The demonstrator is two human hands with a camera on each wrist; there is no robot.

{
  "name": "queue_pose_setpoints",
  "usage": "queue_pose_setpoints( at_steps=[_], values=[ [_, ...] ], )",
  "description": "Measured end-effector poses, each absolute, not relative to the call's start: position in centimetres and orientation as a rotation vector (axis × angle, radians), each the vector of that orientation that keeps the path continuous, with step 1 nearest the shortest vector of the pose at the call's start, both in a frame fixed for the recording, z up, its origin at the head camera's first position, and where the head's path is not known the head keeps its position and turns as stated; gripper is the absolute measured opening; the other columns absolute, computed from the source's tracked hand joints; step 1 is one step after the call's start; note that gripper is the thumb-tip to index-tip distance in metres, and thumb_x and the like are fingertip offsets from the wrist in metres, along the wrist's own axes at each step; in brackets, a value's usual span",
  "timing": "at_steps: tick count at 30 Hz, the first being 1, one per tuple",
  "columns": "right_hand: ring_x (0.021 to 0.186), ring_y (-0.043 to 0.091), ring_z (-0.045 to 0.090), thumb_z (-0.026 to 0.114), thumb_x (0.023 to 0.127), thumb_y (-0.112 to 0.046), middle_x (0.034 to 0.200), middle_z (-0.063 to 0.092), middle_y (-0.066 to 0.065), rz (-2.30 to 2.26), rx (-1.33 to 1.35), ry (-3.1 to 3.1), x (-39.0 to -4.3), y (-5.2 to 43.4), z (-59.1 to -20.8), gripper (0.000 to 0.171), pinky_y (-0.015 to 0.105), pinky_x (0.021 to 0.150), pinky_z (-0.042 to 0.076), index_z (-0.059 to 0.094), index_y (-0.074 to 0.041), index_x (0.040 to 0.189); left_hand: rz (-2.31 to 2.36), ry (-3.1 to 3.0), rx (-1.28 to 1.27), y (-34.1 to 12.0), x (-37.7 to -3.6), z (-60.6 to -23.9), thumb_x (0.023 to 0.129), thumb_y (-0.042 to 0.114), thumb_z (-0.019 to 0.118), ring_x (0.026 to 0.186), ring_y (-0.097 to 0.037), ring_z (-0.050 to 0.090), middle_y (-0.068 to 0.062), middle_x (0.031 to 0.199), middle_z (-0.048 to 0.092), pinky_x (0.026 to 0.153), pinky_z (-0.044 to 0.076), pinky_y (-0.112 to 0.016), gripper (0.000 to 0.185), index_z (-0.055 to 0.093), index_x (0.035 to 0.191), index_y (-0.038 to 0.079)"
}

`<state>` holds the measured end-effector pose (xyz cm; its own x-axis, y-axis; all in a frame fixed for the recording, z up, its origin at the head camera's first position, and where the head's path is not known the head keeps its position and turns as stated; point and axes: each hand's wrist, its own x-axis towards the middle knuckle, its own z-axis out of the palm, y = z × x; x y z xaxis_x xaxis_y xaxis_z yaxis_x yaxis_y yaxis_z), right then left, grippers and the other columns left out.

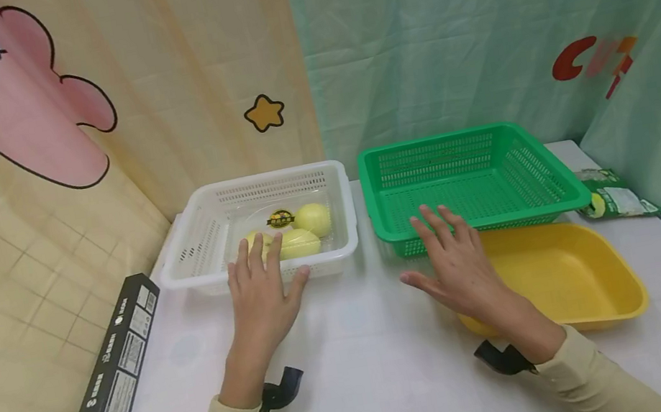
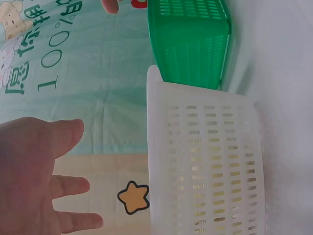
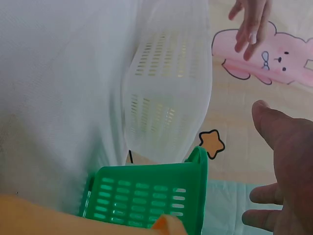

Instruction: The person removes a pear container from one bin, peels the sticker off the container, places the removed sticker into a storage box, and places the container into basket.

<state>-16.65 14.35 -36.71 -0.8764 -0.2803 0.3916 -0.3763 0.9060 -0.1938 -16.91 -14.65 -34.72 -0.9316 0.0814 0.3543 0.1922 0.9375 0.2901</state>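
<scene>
White basket (image 1: 199, 246), left hand (image 1: 262, 297) fingers (image 1: 256, 255) spread, empty

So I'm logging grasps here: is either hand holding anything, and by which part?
Nothing is held. The left hand hovers open by the white basket; the right hand is spread open before the green basket.

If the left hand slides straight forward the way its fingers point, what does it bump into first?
Most likely the white basket. The left hand lies open and flat, its fingertips right at the basket's near rim; whether they already touch it is hard to tell. The yellow fruits lie just behind that wall.
</scene>
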Motion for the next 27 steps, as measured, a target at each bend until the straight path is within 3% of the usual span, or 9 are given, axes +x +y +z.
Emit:
queue_pose_setpoints(
  at_steps=[15,27],
  values=[
    [0.140,0.038,0.022,0.066,0.083,-0.048,0.154,0.023,0.017,0.486,0.544,-2.659,-17.2,12.6,-36.6,0.086,0.058,0.111,0.023,0.027,-0.003,0.146,-0.531,-2.725,-0.132,-16.3,-17.2,-34.3,0.093,0.045,0.051,0.144,-0.041,0.012,-0.021,0.153,0.024,0.113,0.011,-0.063,0.067,0.031,0.147,0.012],
    [0.138,0.033,0.026,0.066,0.082,-0.049,0.154,0.025,0.013,0.610,0.566,-2.668,-17.4,11.1,-36.6,0.088,0.054,0.112,0.028,0.026,-0.005,0.147,-0.629,-2.649,-0.133,-17.8,-17.5,-34.1,0.092,0.039,0.054,0.140,-0.043,0.021,-0.022,0.150,0.031,0.106,0.023,-0.063,0.063,0.034,0.144,0.009]
  ],
)
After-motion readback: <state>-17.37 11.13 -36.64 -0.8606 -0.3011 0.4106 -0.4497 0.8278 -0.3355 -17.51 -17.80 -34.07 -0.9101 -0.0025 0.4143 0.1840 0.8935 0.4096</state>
